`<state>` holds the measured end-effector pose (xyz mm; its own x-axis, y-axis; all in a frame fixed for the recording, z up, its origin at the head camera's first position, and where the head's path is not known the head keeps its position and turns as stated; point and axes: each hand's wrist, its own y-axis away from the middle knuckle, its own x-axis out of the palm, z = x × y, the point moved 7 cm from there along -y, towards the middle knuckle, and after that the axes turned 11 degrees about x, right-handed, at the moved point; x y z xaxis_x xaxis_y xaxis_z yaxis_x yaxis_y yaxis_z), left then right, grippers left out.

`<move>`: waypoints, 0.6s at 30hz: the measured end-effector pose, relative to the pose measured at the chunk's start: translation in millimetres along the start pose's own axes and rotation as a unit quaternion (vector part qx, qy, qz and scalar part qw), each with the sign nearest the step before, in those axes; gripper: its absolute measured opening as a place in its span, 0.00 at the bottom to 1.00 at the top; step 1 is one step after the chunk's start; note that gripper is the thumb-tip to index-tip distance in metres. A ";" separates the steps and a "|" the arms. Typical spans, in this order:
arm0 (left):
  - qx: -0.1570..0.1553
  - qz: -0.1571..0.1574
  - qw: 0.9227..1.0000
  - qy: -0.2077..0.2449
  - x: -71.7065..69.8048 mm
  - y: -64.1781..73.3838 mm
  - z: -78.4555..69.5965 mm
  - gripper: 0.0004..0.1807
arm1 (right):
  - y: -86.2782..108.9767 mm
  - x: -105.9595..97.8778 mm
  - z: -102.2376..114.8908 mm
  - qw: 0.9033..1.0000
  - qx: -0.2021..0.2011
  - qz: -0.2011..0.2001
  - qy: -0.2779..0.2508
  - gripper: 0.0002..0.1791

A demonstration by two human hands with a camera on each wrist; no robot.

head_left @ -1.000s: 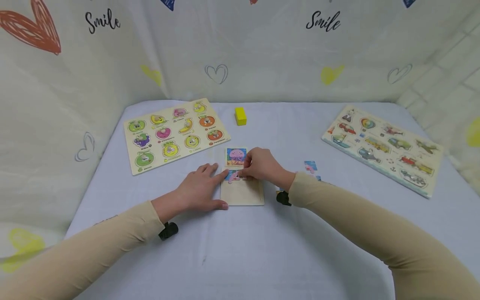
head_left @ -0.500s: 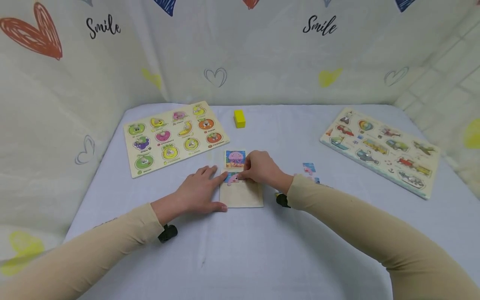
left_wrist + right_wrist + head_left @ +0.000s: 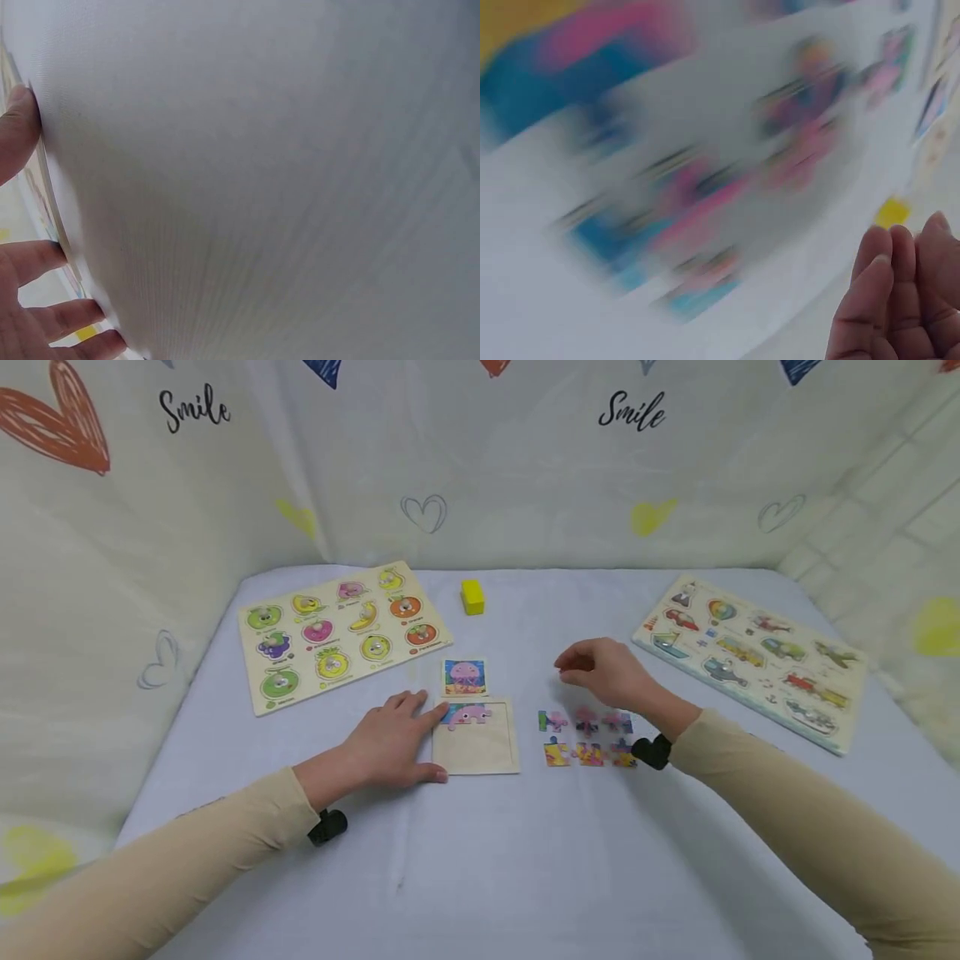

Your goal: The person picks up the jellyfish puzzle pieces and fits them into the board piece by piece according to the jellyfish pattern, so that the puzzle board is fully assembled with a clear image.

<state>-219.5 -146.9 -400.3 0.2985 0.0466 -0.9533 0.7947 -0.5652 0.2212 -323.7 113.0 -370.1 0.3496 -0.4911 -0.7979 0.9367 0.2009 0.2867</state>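
Observation:
In the head view, a pale wooden puzzle tray (image 3: 476, 752) lies at mid-table. Joined pink-and-blue jigsaw pieces (image 3: 467, 715) fill its upper left. My left hand (image 3: 393, 739) rests spread at the tray's left edge, its index finger near the pieces and thumb at the lower corner. The left wrist view shows those fingers (image 3: 37, 262) along the edge. My right hand (image 3: 611, 675) hovers over the table, above several loose jigsaw pieces (image 3: 587, 720). Its fingers are relaxed and bent, with nothing visible between them in the right wrist view; the pieces there are blurred.
A small octopus picture card (image 3: 465, 677) lies just behind the tray. A fruit puzzle board (image 3: 345, 639) is at the back left, a vehicle puzzle board (image 3: 750, 660) at the right. Between them stands a yellow block (image 3: 472, 597).
My right hand has left the tray and moved right, above the loose pieces. The joined pieces in the tray and the loose rows now show more fully. My left hand stays put.

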 end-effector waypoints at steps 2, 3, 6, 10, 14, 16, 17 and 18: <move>-0.001 0.001 1.000 -0.002 -0.4 0.1 0.6 0.53 | 0.5 -11.3 -21.8 1.000 0.011 -0.011 0.014 0.15; 0.000 0.001 1.000 -0.001 -0.4 0.0 0.7 0.53 | 0.8 -15.8 -33.0 1.000 0.020 -0.012 0.020 0.15; 0.001 0.001 1.000 -0.001 -0.6 0.2 1.1 0.53 | 1.7 -24.4 -61.1 0.999 0.042 -0.008 0.034 0.17; 0.002 0.000 1.000 0.000 -0.7 0.7 0.6 0.53 | 1.7 -27.0 -81.3 0.998 0.047 0.006 0.041 0.21; 0.000 -0.001 1.000 -0.001 -0.9 1.3 -0.2 0.53 | -0.2 -22.7 -83.6 0.998 0.032 0.015 0.044 0.23; 0.000 -0.001 1.000 -0.002 -1.2 1.2 -0.8 0.53 | -0.7 -20.9 -81.9 0.998 0.027 0.016 0.047 0.22; 0.000 -0.001 1.000 -0.002 -1.3 1.1 -1.1 0.53 | -0.6 -20.4 -80.9 0.998 0.027 0.014 0.048 0.21; -0.001 -0.001 1.000 -0.001 -1.3 0.9 -1.3 0.53 | -0.2 -20.1 -79.8 0.998 0.029 0.013 0.049 0.21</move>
<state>-218.5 -146.4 -398.6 0.2956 0.0452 -0.9542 0.7958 -0.5643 0.2198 -332.4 190.5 -396.5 0.3736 -0.4012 -0.8364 0.9276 0.1621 0.3366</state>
